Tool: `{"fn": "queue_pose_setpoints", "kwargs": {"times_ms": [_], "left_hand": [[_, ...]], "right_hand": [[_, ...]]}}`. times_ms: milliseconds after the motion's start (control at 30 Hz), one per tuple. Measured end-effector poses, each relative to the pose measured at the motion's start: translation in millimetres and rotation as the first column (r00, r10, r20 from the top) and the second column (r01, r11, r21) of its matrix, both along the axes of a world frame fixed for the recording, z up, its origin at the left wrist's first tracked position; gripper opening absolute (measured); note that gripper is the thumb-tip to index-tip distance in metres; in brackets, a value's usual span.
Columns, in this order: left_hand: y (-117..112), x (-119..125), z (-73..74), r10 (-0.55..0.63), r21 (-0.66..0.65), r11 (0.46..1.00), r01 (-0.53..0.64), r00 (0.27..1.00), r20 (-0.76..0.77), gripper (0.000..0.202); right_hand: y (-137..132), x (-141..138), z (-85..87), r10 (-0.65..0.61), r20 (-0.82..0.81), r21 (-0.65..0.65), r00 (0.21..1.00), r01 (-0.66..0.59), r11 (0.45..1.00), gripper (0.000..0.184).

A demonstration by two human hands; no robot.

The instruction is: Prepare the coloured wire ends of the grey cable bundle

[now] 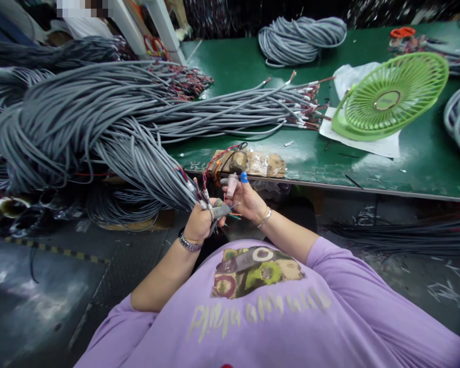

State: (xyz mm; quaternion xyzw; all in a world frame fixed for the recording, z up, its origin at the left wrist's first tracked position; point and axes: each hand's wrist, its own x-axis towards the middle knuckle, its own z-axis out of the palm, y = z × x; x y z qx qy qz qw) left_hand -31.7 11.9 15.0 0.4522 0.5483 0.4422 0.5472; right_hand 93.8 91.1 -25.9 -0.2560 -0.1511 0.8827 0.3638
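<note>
My left hand (200, 223) is closed around the end of a grey cable (219, 210). Thin coloured wires (234, 215) fan out of that end towards my other hand. Close by on the right, my right hand (249, 202) has its fingers curled in beside the wires. One of its fingertips wears a blue cover (244, 177), and another finger has a pale wrapping (232, 185). Whatever sits between those fingers is too small to make out. Just beyond my left hand, a thick bundle of grey cables (138, 153) hangs over the bench edge, its stripped ends pointing at me.
On the green bench (417, 174), a wooden block (268, 164) with red and black wires lies at the front edge. More cables (233, 113) stretch across behind it. A green fan (391, 99) stands right, near a coiled cable (301, 40). Top left, a person (88, 28) is partly visible.
</note>
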Motion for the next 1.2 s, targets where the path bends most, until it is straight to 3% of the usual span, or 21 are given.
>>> {"fn": "queue_pose_setpoints", "kwargs": {"times_ms": [167,400,733,900,1200], "left_hand": [[-9,-1,-1.9,0.033,0.063,0.998,-0.031,0.999,-0.031,0.030],[-14,7,-6.7,0.152,0.152,0.977,-0.149,0.988,-0.008,0.030],[-9,14,-8.7,0.189,0.150,0.973,-0.176,0.979,-0.072,0.031],[-9,14,-9.0,0.186,0.140,0.975,-0.175,0.980,-0.074,0.030],[-7,13,-11.8,0.177,0.107,0.980,-0.166,0.979,-0.099,0.031]], "right_hand": [[-3,8,1.7,0.078,-0.027,0.043,0.997,-0.076,0.996,0.056],[-7,12,7.9,-0.008,0.067,0.093,0.998,0.002,0.996,0.029],[-7,10,17.1,-0.046,0.196,0.059,0.979,0.035,0.998,0.043],[-4,16,18.6,-0.036,0.254,0.120,0.967,0.005,0.993,0.042],[-1,15,14.4,-0.023,0.100,-0.006,0.995,0.023,1.000,0.021]]}}
